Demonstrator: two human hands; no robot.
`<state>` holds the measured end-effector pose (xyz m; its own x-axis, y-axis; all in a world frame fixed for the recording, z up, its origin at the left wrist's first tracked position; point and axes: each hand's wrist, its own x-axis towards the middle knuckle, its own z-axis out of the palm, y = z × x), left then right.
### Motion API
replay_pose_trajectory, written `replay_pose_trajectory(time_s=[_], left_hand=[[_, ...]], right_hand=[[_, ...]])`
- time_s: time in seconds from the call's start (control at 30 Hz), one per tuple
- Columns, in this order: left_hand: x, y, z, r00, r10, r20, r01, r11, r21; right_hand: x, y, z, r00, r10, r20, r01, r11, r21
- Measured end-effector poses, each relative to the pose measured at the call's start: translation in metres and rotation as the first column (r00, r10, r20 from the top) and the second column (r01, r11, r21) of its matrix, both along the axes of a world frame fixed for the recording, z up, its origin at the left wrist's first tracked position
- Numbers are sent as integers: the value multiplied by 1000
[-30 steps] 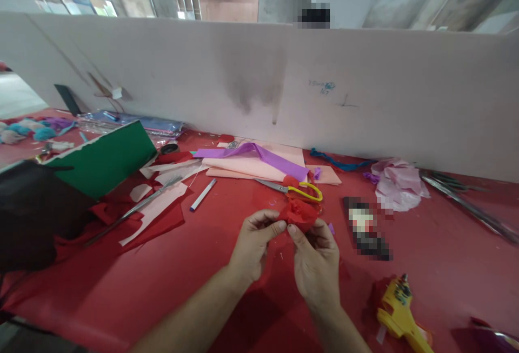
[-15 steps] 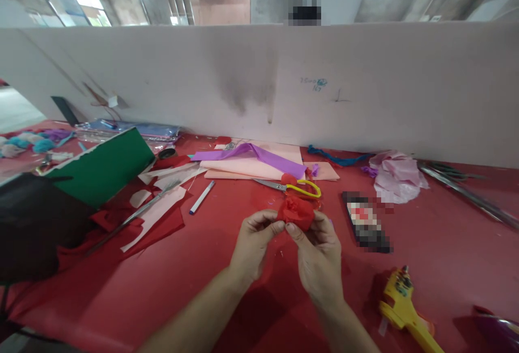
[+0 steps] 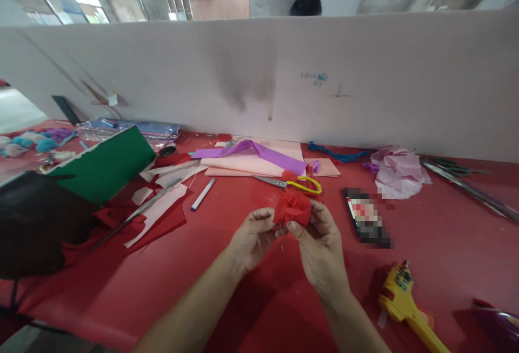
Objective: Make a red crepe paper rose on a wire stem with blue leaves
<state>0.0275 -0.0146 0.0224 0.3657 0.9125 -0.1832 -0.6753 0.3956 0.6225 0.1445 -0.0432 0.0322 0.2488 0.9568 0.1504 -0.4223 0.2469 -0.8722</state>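
Note:
A crumpled red paper flower [image 3: 292, 208] is held up between both hands, above the middle of the red table. Its left lower edge is in the fingers of my left hand [image 3: 255, 237]. The thumb of my right hand [image 3: 322, 247] presses on the front of it, with the fingers behind its right side. Just beyond it lie yellow-handled scissors [image 3: 302, 183], their blades pointing left. A strip of purple paper [image 3: 275, 161] rests on pale peach sheets [image 3: 243, 171] behind the scissors.
A yellow glue gun [image 3: 399, 296] lies at the right front, with a phone [image 3: 367, 218] behind it. To the left are a white marker [image 3: 203, 195], paper scraps [image 3: 162, 210], a green board [image 3: 107, 166] and a black bag [image 3: 36, 223]. A white partition [image 3: 162, 82] closes off the back.
My left thumb has shifted from the front of the red flower to its lower left edge. The flower is turned slightly, and both hands still hold it.

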Motion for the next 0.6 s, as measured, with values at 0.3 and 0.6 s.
replay_pose_trajectory(time_s=[0.3,0.6], left_hand=[[0,-1,1,995,-15,-98,25,995,100],[-1,-5,3,993,-118,-22,120,986,113]], right_hand=[[2,-1,-3,996,46,72,-46,999,-4],[4,-3,1,979,-20,202,20,1000,2]])
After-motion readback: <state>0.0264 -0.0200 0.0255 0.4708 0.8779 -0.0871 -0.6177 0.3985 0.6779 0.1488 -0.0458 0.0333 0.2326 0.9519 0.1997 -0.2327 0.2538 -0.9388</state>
